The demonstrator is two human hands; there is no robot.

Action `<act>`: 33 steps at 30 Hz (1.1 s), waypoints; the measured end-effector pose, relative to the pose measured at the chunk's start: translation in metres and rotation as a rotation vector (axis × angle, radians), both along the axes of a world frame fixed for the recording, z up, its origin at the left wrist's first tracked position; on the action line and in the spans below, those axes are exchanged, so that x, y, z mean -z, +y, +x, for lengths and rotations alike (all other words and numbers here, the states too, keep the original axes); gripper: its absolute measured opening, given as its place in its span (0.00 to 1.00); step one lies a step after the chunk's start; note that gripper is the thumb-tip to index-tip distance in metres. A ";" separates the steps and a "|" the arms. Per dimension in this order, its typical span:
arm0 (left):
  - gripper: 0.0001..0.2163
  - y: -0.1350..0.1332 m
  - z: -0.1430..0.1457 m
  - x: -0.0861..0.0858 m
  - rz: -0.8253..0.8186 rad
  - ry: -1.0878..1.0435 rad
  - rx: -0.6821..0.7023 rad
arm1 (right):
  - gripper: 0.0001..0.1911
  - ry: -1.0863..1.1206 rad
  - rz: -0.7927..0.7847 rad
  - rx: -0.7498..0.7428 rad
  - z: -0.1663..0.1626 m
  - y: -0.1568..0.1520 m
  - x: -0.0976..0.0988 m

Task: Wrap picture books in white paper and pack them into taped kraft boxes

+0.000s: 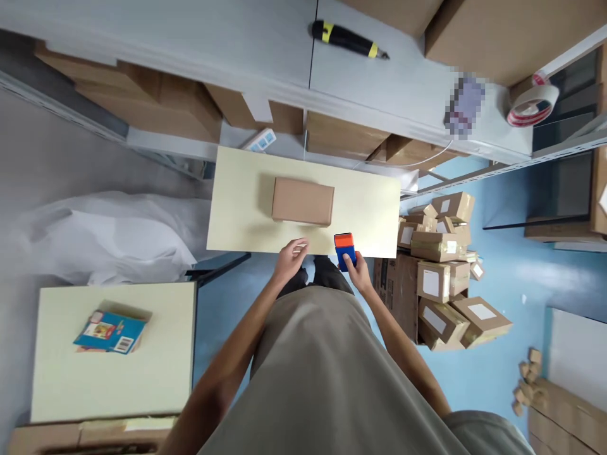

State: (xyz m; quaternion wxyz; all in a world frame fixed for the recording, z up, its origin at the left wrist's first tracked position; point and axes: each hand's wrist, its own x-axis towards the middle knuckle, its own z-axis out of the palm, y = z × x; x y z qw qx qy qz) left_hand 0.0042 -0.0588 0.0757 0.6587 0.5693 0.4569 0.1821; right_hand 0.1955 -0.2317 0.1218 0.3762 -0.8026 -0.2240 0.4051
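A closed brown cardboard box (302, 201) lies on the pale yellow table (367, 208) in front of me. My right hand (358, 272) is wrapped round a small blue block-shaped object with an orange-red end (345, 249), its thumb on the blue part; its exact kind I cannot make out. That object is just over the table's near edge, to the right of the box and apart from it. My left hand (291, 258) hovers by the same edge, below the box, holding nothing, its fingers loosely bent and apart.
Above the table runs a grey shelf (237, 38) with a black-and-yellow cutter (349, 39) and a tape roll (533, 104). Parcels (439, 246) are heaped at right. At left stand white wrapped goods (114, 234) and a second table (57, 354) bearing blue packets (111, 330).
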 end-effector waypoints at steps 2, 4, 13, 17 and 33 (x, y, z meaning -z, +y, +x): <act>0.24 -0.009 0.001 -0.007 -0.071 -0.069 0.078 | 0.30 -0.095 -0.077 -0.087 -0.008 -0.015 -0.010; 0.26 -0.013 0.000 -0.014 -0.116 -0.106 0.127 | 0.31 -0.210 -0.159 -0.200 -0.013 -0.028 -0.019; 0.25 -0.019 -0.008 -0.051 -0.163 -0.184 0.262 | 0.34 -0.467 -0.238 -0.614 -0.021 -0.056 -0.054; 0.26 -0.027 -0.005 -0.061 -0.125 -0.168 0.209 | 0.31 -0.528 -0.176 -0.742 -0.009 -0.058 -0.059; 0.16 -0.100 0.040 -0.028 -0.025 -0.041 -0.185 | 0.34 -0.588 -0.243 -1.134 0.085 -0.031 -0.076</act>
